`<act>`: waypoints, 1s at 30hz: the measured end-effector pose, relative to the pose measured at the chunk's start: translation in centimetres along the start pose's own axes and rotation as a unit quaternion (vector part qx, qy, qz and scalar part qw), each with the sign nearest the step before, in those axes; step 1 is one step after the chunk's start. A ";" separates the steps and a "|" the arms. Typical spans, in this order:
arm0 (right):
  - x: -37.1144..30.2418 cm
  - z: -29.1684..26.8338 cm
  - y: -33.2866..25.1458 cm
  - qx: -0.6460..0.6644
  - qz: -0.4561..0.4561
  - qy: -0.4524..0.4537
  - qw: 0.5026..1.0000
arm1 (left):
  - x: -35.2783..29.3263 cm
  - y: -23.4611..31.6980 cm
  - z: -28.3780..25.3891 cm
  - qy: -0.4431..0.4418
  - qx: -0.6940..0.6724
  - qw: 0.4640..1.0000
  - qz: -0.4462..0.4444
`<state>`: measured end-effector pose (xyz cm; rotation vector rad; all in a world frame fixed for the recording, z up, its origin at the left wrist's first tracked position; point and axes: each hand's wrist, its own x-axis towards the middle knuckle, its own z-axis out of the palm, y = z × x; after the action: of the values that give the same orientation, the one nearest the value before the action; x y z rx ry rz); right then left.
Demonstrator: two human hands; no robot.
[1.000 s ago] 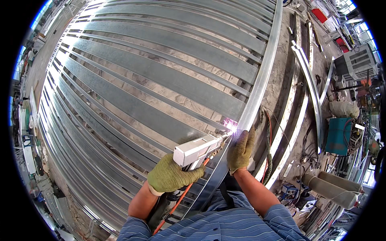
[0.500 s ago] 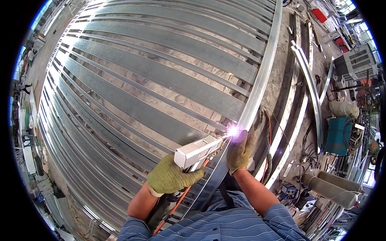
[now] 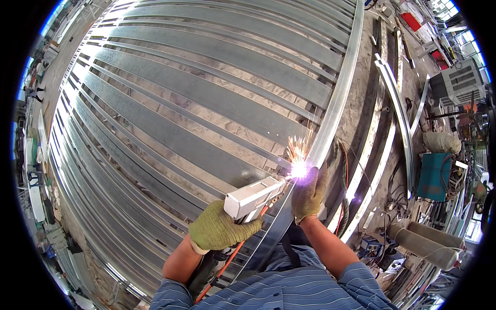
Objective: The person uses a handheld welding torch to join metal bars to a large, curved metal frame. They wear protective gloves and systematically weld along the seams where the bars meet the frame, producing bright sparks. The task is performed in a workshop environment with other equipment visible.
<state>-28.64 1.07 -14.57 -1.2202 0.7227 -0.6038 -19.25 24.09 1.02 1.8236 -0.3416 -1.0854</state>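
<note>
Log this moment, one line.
left hand: grips white torch | right hand: against metal rail | sparks: flying at torch's tip

my wide fisheye view from the wearer's head, looking steeply down over the striped shirt (image 3: pixel 289 290), left hand (image 3: pixel 219 226) and right hand (image 3: pixel 310 197) close below, metal frame (image 3: pixel 342 93) stretching away ahead

Metal fabrication workshop: purple-white welding arc (image 3: pixel 298 170), orange sparks (image 3: pixel 298 149), large slatted silver metal frame (image 3: pixel 248 111). Right: teal boxy machine (image 3: pixel 434 176), two long grey-beige cylinders (image 3: pixel 426 248), dusty brown floor (image 3: pixel 362 72).
</note>
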 end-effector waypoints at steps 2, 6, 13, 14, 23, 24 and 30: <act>-0.2 0.5 -0.7 0.014 0.011 -0.006 1.000 | -0.2 0.0 0.1 0.026 0.031 0.999 0.027; -0.2 0.8 -1.2 -0.005 0.006 0.005 1.000 | -0.5 0.4 0.1 0.015 0.013 1.000 0.016; 0.1 1.0 -1.5 -0.073 -0.007 0.017 0.997 | -0.8 1.0 0.0 -0.008 -0.013 1.000 -0.023; 0.0 1.1 -1.6 -0.072 -0.001 0.018 0.997 | -0.9 1.2 0.0 -0.007 -0.018 0.999 -0.029; 0.0 -0.1 -1.0 -0.195 -0.031 0.035 0.980 | -4.3 2.7 -1.0 0.106 -0.118 0.987 -0.008; -0.1 -0.1 -1.2 -0.203 -0.032 0.040 0.978 | -5.0 2.9 -1.4 0.114 -0.095 0.989 -0.002; -0.1 0.9 -2.3 -0.164 -0.021 0.025 0.986 | -5.6 0.5 -0.6 0.043 -0.075 0.995 -0.053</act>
<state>-28.07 1.19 -12.16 -1.5316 0.8643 -0.5663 -21.84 27.71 4.48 1.7639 -0.1102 -1.0723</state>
